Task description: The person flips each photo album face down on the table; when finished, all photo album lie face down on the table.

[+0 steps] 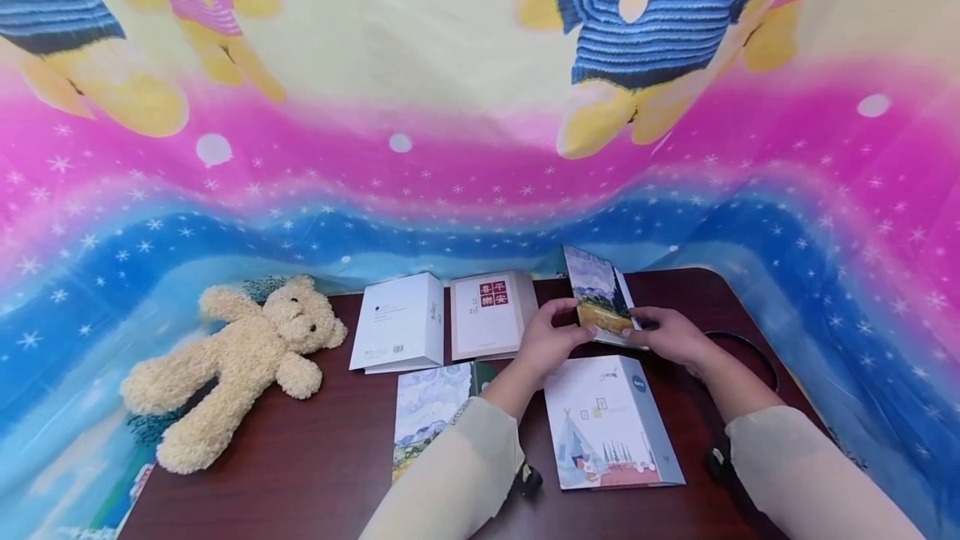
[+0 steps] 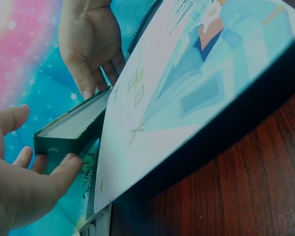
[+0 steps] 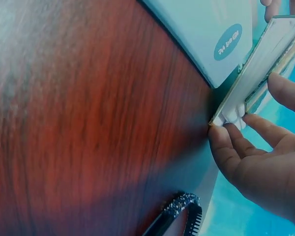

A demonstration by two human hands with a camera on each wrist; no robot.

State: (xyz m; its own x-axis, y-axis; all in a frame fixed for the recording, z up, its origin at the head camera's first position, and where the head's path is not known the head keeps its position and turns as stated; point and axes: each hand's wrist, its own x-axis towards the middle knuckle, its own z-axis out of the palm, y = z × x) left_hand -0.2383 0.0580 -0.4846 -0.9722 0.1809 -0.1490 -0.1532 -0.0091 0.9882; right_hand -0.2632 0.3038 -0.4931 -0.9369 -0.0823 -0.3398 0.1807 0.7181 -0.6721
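A thick book (image 1: pixel 598 294) with a painted landscape cover stands tilted at the back right of the table, its dark green spine (image 2: pixel 56 146) visible in the left wrist view. My left hand (image 1: pixel 551 336) holds it on the spine side, thumb low on the cover. On the opposite side, my right hand (image 1: pixel 675 338) pinches the page edge. The right wrist view shows the right thumb (image 3: pixel 285 91) on the painted cover and fingertips against the pages. Just in front lies a white book (image 1: pixel 607 423) with a tent drawing.
A teddy bear (image 1: pixel 243 365) lies at the left. Two pale books, one white (image 1: pixel 397 319) and one with red characters (image 1: pixel 491 315), sit along the back. Another painted-cover book (image 1: pixel 431 407) is partly behind my left sleeve. A black toothed hairband (image 3: pixel 179 211) lies at the right.
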